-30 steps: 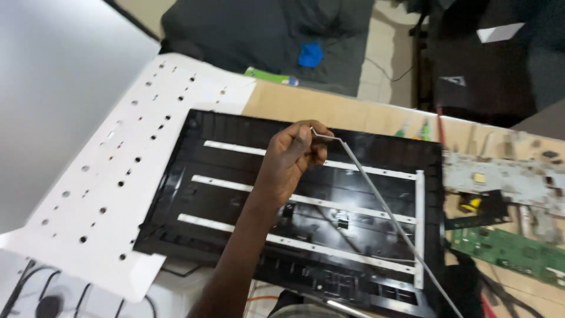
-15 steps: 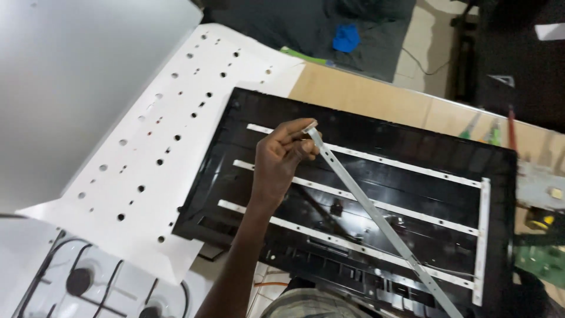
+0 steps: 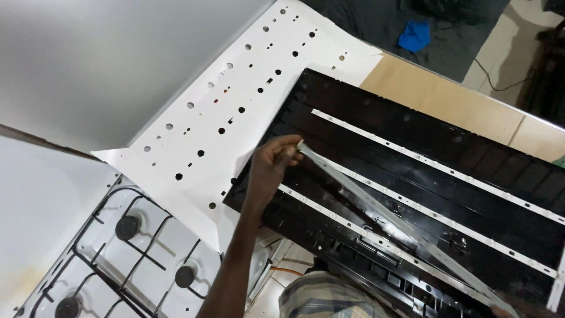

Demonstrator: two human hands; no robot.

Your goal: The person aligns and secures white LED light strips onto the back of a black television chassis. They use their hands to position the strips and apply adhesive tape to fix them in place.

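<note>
My left hand (image 3: 272,166) pinches the near end of a long thin white light strip (image 3: 376,206). The strip is lifted off a black flat panel (image 3: 447,147) and slants down toward the lower right edge of the view, where its far end is cut off. The hand hovers over the panel's left end. Two more white strips (image 3: 435,168) lie flat in rows along the panel. A white sheet with many round holes (image 3: 235,118) lies beside the panel's left edge. My right hand is out of view.
A white gas stove with black grates (image 3: 129,259) stands at the lower left. The panel rests on a light wooden tabletop (image 3: 435,94). A blue cloth (image 3: 415,35) lies on dark fabric beyond it. A large pale grey board (image 3: 88,59) fills the upper left.
My left hand has carried the strip's end leftward to the panel's left end, with the strip lifted further. The view has swung left and down, bringing the stove into sight.
</note>
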